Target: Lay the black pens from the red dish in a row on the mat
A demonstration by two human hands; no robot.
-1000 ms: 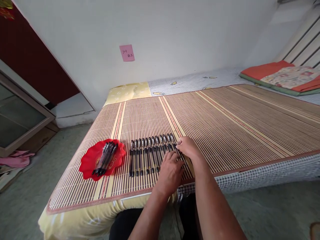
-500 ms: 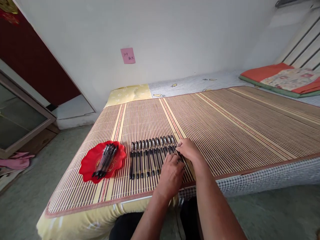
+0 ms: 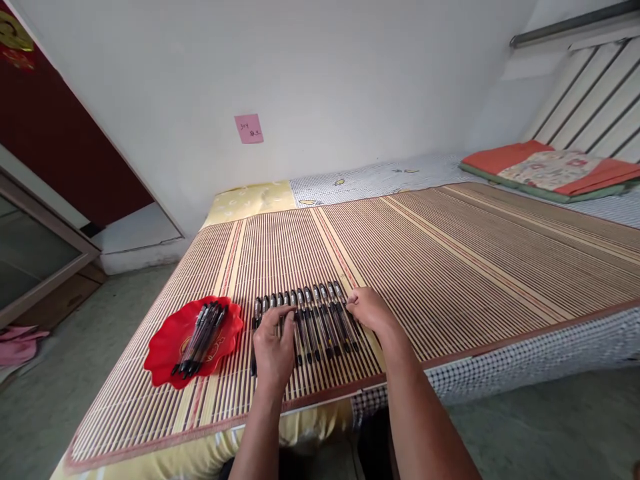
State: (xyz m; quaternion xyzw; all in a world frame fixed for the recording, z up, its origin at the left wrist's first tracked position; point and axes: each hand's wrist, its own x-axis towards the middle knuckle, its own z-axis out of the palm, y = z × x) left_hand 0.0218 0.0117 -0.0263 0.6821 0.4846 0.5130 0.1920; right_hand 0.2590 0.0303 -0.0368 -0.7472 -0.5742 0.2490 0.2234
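Note:
A row of several black pens (image 3: 320, 323) lies side by side on the striped bamboo mat (image 3: 450, 267) near the bed's front edge. My left hand (image 3: 273, 343) lies over the left end of the row, fingers curled down onto the pens there. My right hand (image 3: 367, 310) rests against the right end of the row, fingers bent and touching the last pen. A red scalloped plate (image 3: 160, 350) to the left holds a bundle of several more black pens (image 3: 199, 330).
The mat covers a bed with a yellow sheet (image 3: 250, 200) along a white wall bearing a pink note (image 3: 249, 128). Folded orange and floral bedding (image 3: 550, 167) lies at the far right. Grey floor and a glass-fronted cabinet (image 3: 35, 260) are at the left.
My left hand has moved from the right part of the pen row to its left end. The right hand stays at the right end. The camera has tilted up a little.

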